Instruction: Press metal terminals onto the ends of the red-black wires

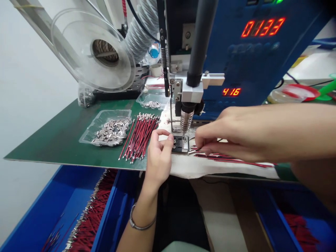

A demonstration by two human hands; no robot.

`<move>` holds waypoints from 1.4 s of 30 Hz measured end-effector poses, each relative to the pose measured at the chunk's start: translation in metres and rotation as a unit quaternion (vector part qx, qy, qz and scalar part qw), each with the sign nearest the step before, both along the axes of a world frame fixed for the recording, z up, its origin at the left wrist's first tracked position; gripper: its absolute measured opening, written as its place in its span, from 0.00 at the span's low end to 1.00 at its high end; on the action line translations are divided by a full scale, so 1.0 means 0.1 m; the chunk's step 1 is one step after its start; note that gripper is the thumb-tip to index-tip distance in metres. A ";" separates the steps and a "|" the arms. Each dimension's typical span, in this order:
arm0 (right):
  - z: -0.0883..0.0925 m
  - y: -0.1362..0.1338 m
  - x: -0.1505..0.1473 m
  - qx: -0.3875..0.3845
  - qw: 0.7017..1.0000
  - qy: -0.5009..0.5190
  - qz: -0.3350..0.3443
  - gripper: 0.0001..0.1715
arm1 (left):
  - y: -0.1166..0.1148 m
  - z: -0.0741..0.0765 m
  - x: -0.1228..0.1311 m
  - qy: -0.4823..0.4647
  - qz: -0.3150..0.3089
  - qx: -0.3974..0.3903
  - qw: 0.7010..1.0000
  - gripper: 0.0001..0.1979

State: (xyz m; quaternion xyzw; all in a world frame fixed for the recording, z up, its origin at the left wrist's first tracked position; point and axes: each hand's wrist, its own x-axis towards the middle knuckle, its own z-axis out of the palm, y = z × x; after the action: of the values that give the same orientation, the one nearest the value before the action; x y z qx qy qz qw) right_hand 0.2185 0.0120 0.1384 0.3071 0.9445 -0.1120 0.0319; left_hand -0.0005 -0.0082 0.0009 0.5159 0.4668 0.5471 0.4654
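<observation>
L hand (159, 154) at L edge of blk fixture (177, 143); thumb + index drawn tog., couldn't tell if they had hold of anything. R hand (223, 136) in tight pinch, fingers closed on a metal-ended wire lead (192, 152); its metal end sat by fixture's front R corner, below + slightly R of coil-sleeved soldering head (186, 120). My read: good handling called for grip just back from the metal, end kept square to fixture, L hand steady, skin well away from that head (prob. hot). Red/blk lead bundle (143, 134) + clear connector tray (86, 134) lay on green worktop (65, 126), L of L hand.
</observation>
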 end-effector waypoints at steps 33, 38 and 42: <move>0.21 0.17 0.04 -0.280 0.953 0.111 0.041 0.23 | -0.02 0.07 0.03 0.056 0.014 -0.009 0.998 0.11; 0.23 0.14 0.06 -0.265 0.958 0.103 0.023 0.19 | -0.04 0.07 0.03 0.069 0.016 -0.004 0.998 0.10; 0.23 0.12 0.05 -0.259 0.961 0.090 0.016 0.16 | -0.04 0.07 0.02 0.071 0.019 -0.006 0.997 0.11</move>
State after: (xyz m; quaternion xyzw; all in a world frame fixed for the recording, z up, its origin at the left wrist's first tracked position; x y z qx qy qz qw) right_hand 0.2240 0.0243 0.1612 0.2617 0.8868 -0.3799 0.0266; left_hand 0.0019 -0.0118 0.0074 0.5418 0.5114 0.5150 0.4240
